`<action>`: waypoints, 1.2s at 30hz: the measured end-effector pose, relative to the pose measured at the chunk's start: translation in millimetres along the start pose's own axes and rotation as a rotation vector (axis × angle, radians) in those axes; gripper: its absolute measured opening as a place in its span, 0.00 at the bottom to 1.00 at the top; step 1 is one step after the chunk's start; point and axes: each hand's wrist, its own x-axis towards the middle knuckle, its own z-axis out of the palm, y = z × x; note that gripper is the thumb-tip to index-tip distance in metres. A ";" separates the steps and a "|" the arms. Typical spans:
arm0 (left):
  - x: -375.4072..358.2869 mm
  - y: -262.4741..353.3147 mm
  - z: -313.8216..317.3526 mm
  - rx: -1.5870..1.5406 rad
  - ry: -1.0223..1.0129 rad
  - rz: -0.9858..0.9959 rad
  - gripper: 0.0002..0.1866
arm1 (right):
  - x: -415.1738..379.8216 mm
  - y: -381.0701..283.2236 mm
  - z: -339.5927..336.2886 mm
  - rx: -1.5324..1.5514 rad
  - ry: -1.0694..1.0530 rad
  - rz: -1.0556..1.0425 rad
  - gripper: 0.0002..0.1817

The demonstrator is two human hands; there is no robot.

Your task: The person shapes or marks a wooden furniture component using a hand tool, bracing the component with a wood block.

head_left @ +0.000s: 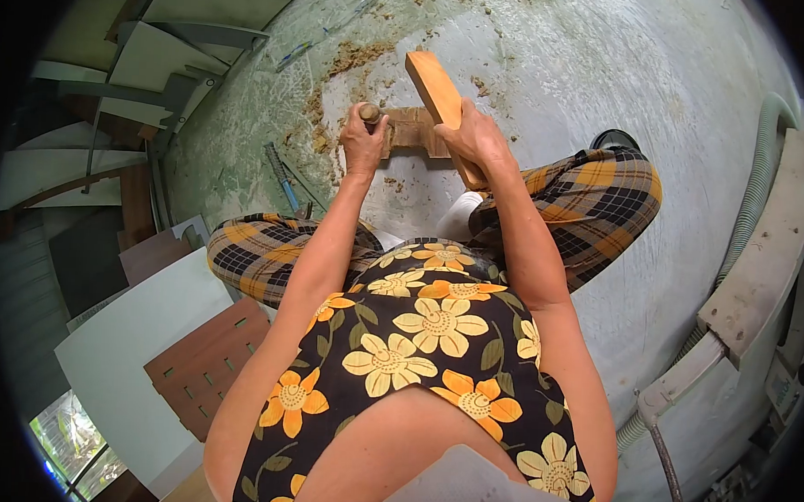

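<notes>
In my left hand [361,148], closed fingers wrap an upright chisel [370,114]; only the round wooden end of its handle shows, and the blade is hidden below the fist. A thick orange-brown wooden block [434,84] is gripped in my right hand [482,140], slanting from upper left to lower right. Beneath both hands lies a darker wooden board [411,133] on the floor, with a cut recess in its middle. My left fist overlaps the board's left end, and the block overlaps its right end.
Wood shavings [356,58] lie scattered on the grey-green floor [603,63]. A saw-like tool with a blue part [285,183] rests left of my hands. Boards and panels [126,286] are stacked at left. A ribbed hose [759,175] runs along a beam [760,255] at right.
</notes>
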 end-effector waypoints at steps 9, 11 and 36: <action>3.2 16.3 19.3 -0.043 -0.043 0.154 0.21 | -37.4 -17.9 -1.7 0.266 0.294 -0.296 0.44; 3.8 14.0 23.0 -0.039 -0.038 0.178 0.21 | -53.1 -26.1 -3.9 0.388 0.390 -0.458 0.46; 16.3 -3.1 25.0 -0.100 -0.098 0.069 0.20 | -41.2 3.0 21.5 0.285 0.120 -0.211 0.34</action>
